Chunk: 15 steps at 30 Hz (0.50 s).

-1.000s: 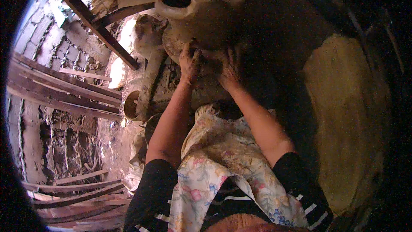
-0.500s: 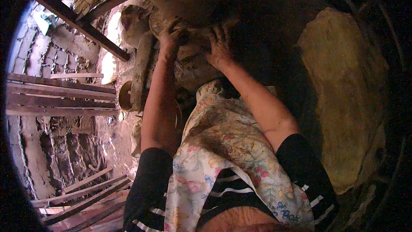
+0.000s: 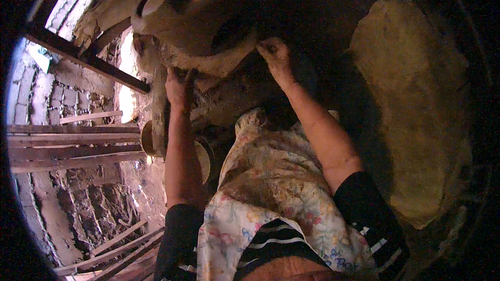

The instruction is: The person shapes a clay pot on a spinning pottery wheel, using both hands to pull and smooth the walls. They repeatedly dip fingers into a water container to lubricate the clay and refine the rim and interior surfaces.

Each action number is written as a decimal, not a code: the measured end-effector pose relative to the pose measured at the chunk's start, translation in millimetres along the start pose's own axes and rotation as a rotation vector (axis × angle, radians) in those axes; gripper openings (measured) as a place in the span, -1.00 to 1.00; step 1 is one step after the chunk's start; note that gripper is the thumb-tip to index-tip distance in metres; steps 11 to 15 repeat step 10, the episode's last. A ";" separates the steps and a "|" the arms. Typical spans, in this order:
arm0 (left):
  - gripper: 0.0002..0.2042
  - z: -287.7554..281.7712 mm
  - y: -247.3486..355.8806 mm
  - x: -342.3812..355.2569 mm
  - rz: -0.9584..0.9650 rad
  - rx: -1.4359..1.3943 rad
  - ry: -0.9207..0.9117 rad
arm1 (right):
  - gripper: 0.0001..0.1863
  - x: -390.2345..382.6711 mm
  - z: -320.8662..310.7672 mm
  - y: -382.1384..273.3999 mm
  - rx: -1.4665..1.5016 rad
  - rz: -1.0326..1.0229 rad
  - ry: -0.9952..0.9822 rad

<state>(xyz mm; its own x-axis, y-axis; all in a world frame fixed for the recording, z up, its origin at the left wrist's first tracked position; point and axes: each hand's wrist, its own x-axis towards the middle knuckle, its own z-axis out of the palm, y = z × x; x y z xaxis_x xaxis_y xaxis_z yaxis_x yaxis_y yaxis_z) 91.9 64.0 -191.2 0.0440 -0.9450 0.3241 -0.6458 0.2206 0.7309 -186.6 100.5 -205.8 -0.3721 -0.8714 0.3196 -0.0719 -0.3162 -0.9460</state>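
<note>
A large curved clay-coloured vessel [image 3: 203, 62], dimly lit, fills the upper middle, with a dark hollow facing me. My left hand [image 3: 179, 86] is closed at its near left edge, thumb and fingers at the rim. At the right end of the same edge, my right hand [image 3: 277, 60] pinches the rim, wrist raised. Deep shadow hides the vessel's far side, and I cannot make out what supports it. Below it, between my forearms, lies a dark earthy surface [image 3: 229, 99]. A soiled floral apron [image 3: 276, 151] covers my lap.
A big pale flat slab or sheet [image 3: 416, 104] lies at the right. On the left are a dark wooden beam [image 3: 88, 54], several wooden planks [image 3: 73, 140] and a brick wall [image 3: 57, 88]. Next to my left forearm sits a round rimmed container [image 3: 204, 157].
Both hands have drawn apart, the left moving toward me and leftward. The vessel now appears lower and nearer, with its dark hollow showing. The view has also shifted slightly.
</note>
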 end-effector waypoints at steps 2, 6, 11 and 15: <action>-0.66 -5.8 -14.2 10.6 0.036 0.126 -0.073 | -0.80 11.1 -9.4 13.6 -0.041 0.015 0.154; -0.72 -17.7 -40.5 40.0 -0.123 -0.101 -0.143 | -0.65 46.3 -15.5 20.6 -0.236 0.084 0.286; -0.75 -47.9 -8.5 17.3 -0.289 -0.230 -0.163 | -0.47 103.1 -31.9 25.4 -0.323 0.124 0.075; -0.75 -47.9 -8.5 17.3 -0.289 -0.230 -0.163 | -0.47 103.1 -31.9 25.4 -0.323 0.124 0.075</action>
